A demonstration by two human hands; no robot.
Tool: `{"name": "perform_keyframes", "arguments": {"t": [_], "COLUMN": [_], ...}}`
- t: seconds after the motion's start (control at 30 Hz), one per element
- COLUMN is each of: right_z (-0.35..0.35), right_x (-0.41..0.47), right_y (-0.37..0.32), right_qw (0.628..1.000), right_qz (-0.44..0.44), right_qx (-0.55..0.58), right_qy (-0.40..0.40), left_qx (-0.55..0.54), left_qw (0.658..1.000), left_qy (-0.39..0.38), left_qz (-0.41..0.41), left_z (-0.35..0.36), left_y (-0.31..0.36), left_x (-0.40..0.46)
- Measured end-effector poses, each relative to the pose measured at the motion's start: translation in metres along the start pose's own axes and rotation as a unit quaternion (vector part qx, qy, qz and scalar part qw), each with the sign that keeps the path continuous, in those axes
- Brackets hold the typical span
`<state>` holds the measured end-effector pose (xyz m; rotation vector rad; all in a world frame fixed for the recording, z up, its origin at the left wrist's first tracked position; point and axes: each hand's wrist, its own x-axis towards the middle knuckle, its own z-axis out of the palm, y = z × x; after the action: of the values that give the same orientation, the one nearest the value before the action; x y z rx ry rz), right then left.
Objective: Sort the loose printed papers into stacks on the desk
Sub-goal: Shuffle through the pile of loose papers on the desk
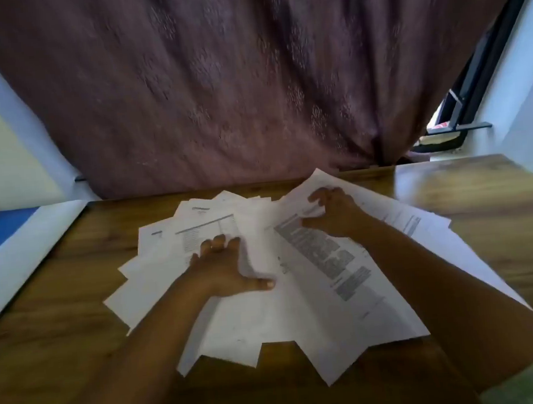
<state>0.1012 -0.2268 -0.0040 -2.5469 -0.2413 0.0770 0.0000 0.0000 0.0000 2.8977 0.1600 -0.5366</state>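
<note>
Desk edge: the wooden desk (469, 205) ends at the curtain just beyond the right hand (334, 210); bare wood runs wide to that hand's right and to the left of the left hand (229, 268).
Near side: bare wood shows below both forearms, under the papers' jagged near edges.
Surroundings: a purple curtain (233, 77) hangs behind the desk; a black window frame (470, 96) shows past the right hand; a white and blue surface (13, 241) borders the desk far left of the left hand.
Papers: loose printed sheets (283, 312) lie fanned and overlapping under and between both hands, white with grey text blocks, blurred.
Left hand: fingers spread, pressing flat on the sheets, thumb out.
Right hand: fingers curled, pinching the far edge of a sheet.
</note>
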Motion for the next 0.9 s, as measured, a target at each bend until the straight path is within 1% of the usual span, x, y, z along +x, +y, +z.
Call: {"name": "perform_keyframes", "arguments": {"t": [0.1,0.13,0.17,0.23,0.27,0.33,0.43,0.5,0.57,0.6,0.63,0.73,0.9], "right_z": [0.026,0.031,0.037,0.039,0.042,0.046,0.058,0.071,0.085,0.090,0.093,0.098,0.095], "right_x": [-0.012,-0.019,-0.027,-0.040,-0.047,-0.063,-0.081,-0.085,-0.084,-0.084,-0.084,-0.079,-0.067], "right_y": [0.010,0.012,0.010,0.007,0.003,-0.010,-0.038,-0.055,-0.069,-0.075,-0.080,-0.086,-0.072], "right_qw": [0.998,0.997,0.997,0.997,0.997,0.996,0.996,0.996,0.996,0.996,0.995,0.990,0.990], "right_qz": [0.001,0.017,0.020,0.018,0.014,0.009,0.007,0.015,0.029,0.035,0.042,0.043,0.072], "right_qx": [-0.059,-0.067,-0.067,-0.069,-0.068,-0.062,-0.047,-0.065,-0.083,-0.087,-0.094,-0.132,-0.121], "right_qy": [-0.031,-0.043,-0.037,-0.004,0.026,0.067,0.080,0.053,0.018,0.009,0.009,0.016,-0.003], "left_qx": [0.022,0.006,-0.012,-0.044,-0.053,-0.075,-0.145,-0.120,-0.130,-0.157,-0.173,-0.157,-0.240], "left_qw": [0.998,0.999,0.999,0.996,0.993,0.988,0.967,0.962,0.961,0.959,0.958,0.966,0.953], "left_qy": [-0.024,-0.018,-0.008,0.020,0.049,0.092,0.202,0.243,0.231,0.219,0.212,0.188,0.174], "left_qz": [0.045,0.039,0.046,0.075,0.092,0.101,0.051,-0.022,-0.082,-0.089,-0.083,-0.076,-0.065], "left_z": [0.021,0.028,0.035,0.044,0.044,0.037,0.023,0.020,0.019,0.020,0.020,0.023,0.019], "left_y": [-0.027,-0.036,-0.043,-0.046,-0.050,-0.059,-0.083,-0.103,-0.121,-0.128,-0.130,-0.125,-0.118], "left_x": [-0.006,-0.008,-0.013,-0.021,-0.025,-0.030,-0.026,-0.016,-0.011,-0.010,-0.010,-0.014,-0.005]}}
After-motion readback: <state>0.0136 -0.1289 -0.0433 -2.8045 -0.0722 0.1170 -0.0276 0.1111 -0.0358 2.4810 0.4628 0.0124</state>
